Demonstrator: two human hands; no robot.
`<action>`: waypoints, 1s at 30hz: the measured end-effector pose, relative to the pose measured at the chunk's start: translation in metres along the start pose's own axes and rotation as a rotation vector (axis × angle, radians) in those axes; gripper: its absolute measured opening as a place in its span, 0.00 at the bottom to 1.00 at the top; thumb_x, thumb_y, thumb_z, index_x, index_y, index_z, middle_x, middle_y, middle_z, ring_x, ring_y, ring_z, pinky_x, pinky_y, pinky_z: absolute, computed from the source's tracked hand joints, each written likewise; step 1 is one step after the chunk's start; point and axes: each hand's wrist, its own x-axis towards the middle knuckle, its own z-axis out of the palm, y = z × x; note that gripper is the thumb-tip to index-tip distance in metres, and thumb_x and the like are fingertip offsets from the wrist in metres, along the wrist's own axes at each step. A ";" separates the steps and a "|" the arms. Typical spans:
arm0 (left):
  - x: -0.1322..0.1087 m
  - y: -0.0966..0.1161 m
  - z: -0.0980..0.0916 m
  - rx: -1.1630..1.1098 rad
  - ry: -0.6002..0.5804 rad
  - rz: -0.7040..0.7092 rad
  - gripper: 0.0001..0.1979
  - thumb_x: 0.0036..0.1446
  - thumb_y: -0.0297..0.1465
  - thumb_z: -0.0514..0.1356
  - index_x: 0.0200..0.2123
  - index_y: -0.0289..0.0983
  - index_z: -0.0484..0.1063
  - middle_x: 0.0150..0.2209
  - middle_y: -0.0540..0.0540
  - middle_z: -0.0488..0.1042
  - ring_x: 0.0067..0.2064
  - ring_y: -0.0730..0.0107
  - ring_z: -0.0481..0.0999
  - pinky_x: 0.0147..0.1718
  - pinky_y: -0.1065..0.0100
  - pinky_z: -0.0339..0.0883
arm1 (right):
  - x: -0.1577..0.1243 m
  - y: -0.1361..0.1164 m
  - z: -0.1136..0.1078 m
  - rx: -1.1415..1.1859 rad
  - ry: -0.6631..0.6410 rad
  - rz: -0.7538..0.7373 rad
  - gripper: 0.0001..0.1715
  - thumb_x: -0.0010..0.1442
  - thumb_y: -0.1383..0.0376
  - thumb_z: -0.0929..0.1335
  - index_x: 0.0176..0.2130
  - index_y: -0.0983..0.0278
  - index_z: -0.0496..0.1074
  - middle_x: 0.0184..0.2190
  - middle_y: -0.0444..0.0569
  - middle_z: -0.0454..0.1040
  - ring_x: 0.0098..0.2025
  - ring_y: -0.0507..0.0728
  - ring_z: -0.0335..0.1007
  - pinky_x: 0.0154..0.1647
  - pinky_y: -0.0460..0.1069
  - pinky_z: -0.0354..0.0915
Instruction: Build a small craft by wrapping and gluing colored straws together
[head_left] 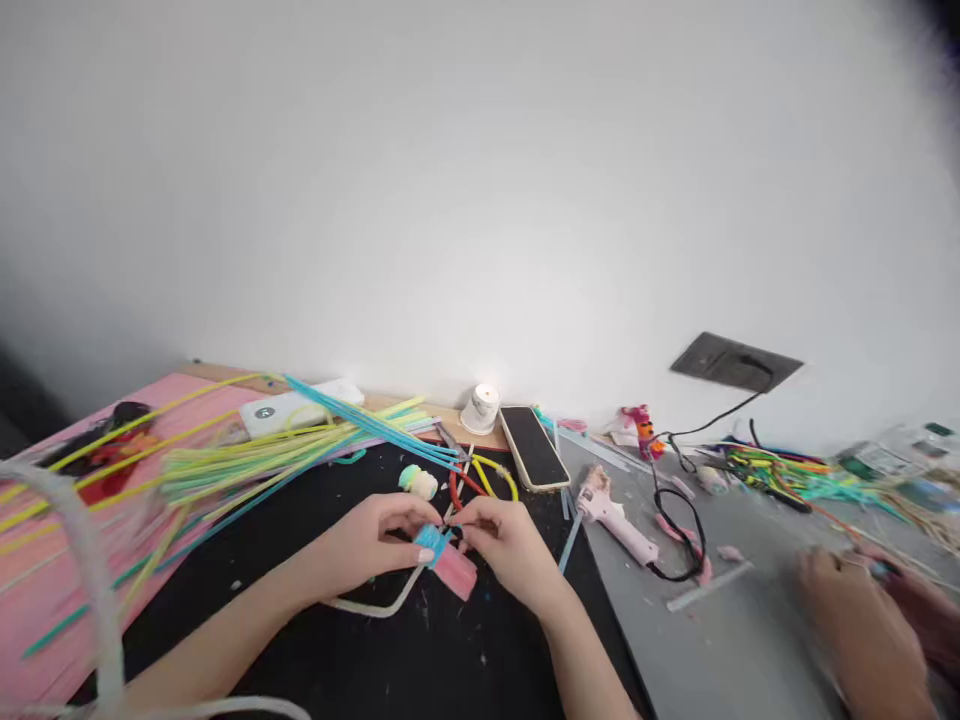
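Both hands met over the black mat (420, 670) near the front of the bench (457, 434). The left hand (373, 545) had its thumb and fingers pinched together on the blue-wrapped end of a pink piece (456, 572). The right hand (504, 543) was closed on the same end from the other side, its fingertips touching the blue wrap (431, 541). The pink piece lay tilted between the hands, its free end pointing toward the person. A white cord (379, 606) curved out from under the left hand across the mat.

Just behind the hands lay a small pale ball (418, 482) and a tool with red and yellow handles (480, 480). A loose bundle of straws (277, 455), yellow-green and blue, spread across the left of the bench. A phone (534, 447) lay face up beside a small white lamp (481, 408) at the wall. A pink glue gun (619, 520) rested on the grey mat (720, 640) to the right, its black cable (686, 530) looped beside it. Another person's hand (855, 610), blurred, rested at the far right.
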 end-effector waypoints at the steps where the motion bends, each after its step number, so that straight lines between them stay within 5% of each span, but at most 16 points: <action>1: -0.001 -0.001 0.002 0.008 0.028 -0.008 0.13 0.47 0.28 0.64 0.39 0.33 0.74 0.36 0.45 0.77 0.41 0.62 0.75 0.42 0.64 0.69 | 0.000 0.000 0.001 -0.055 0.039 -0.023 0.15 0.53 0.78 0.63 0.33 0.65 0.77 0.26 0.44 0.75 0.27 0.52 0.71 0.29 0.44 0.64; 14: -0.004 -0.002 0.009 0.247 0.161 0.101 0.08 0.52 0.28 0.60 0.37 0.36 0.74 0.33 0.48 0.75 0.36 0.65 0.75 0.38 0.66 0.72 | 0.001 0.002 0.012 -0.274 0.274 -0.294 0.10 0.56 0.76 0.64 0.28 0.63 0.66 0.32 0.47 0.72 0.37 0.55 0.70 0.38 0.47 0.64; 19: -0.001 -0.010 0.010 0.251 0.226 0.111 0.06 0.51 0.29 0.61 0.35 0.36 0.74 0.31 0.49 0.72 0.32 0.68 0.73 0.31 0.69 0.71 | 0.001 -0.002 0.017 -0.254 0.296 -0.327 0.11 0.56 0.77 0.63 0.27 0.63 0.64 0.31 0.47 0.71 0.33 0.53 0.68 0.34 0.46 0.63; 30: 0.000 -0.016 0.015 0.202 0.314 0.237 0.03 0.53 0.29 0.59 0.28 0.36 0.70 0.37 0.46 0.70 0.37 0.67 0.74 0.33 0.69 0.74 | -0.002 -0.008 0.020 -0.226 0.256 -0.454 0.10 0.60 0.75 0.64 0.29 0.63 0.66 0.35 0.49 0.69 0.37 0.53 0.68 0.37 0.47 0.64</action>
